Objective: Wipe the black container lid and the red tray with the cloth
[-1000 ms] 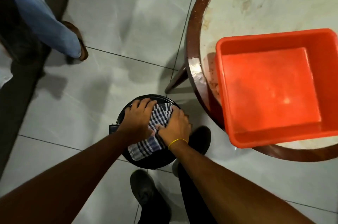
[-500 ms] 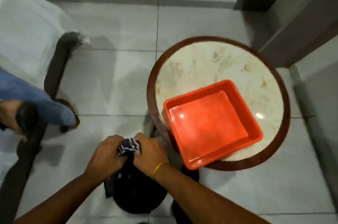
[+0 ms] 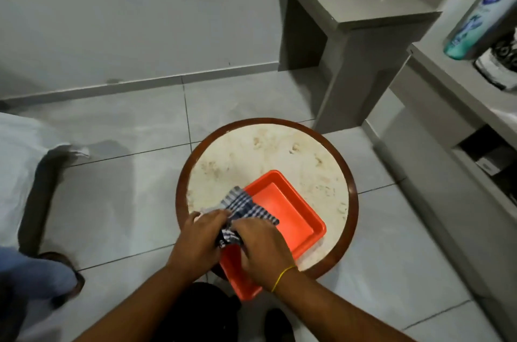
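The red tray (image 3: 291, 216) sits on the near side of a round marble-topped table (image 3: 260, 151), its near corner hanging over the table's edge. A blue-and-white checked cloth (image 3: 243, 207) lies across the tray's left rim and inside it. My left hand (image 3: 200, 241) and my right hand (image 3: 264, 249) both grip the bunched near end of the cloth over the tray's near corner. The black container lid (image 3: 195, 302) is a dark shape on the floor below my forearms, mostly hidden by them.
A grey side table (image 3: 349, 20) stands against the wall beyond. A shelf unit (image 3: 453, 106) with a bottle (image 3: 478, 11) runs along the right. Another person's leg and sandal (image 3: 56, 280) are at the left, beside a white-covered seat (image 3: 19, 162).
Both hands lifted the cloth off the black lid on the floor and carried it up and right onto the red tray. The view has tilted up toward the wall.
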The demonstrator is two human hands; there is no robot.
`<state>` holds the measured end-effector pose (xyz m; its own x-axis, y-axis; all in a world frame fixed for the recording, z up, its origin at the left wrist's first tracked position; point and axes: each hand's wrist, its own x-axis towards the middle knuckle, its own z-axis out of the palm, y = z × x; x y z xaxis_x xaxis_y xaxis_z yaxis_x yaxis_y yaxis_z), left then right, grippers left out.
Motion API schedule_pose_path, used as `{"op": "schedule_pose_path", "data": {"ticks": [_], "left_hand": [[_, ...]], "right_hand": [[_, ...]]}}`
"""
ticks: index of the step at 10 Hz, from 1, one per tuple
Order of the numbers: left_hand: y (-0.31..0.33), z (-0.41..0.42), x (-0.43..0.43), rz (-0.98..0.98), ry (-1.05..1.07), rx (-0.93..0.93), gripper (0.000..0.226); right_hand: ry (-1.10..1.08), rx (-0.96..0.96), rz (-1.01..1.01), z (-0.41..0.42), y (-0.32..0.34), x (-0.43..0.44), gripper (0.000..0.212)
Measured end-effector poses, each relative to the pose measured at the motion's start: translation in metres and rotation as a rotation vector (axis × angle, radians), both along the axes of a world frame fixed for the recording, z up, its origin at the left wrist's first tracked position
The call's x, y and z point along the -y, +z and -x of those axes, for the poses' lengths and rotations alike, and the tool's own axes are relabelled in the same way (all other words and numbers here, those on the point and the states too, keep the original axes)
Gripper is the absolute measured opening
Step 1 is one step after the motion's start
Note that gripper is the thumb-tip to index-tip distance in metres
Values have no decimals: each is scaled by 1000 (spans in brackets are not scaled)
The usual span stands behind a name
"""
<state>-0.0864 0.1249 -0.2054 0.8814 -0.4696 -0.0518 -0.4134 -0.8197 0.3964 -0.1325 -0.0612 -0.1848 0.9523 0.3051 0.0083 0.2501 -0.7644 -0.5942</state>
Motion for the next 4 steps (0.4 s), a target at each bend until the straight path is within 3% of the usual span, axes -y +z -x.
{"op": "schedule_pose_path", "data": {"ticks": [1,2,4], "left_hand": [[-51,22,14,-232,-75,-161,65],[-68,27,24,-205,20,-241,74],[10,-27,48,-174,101,151,77]], "right_hand": [[145,-270,273,30,-67,23,42],[43,-372,203,42,-94,38,73],[-151,-116,128,-11,-32,57,89]]}}
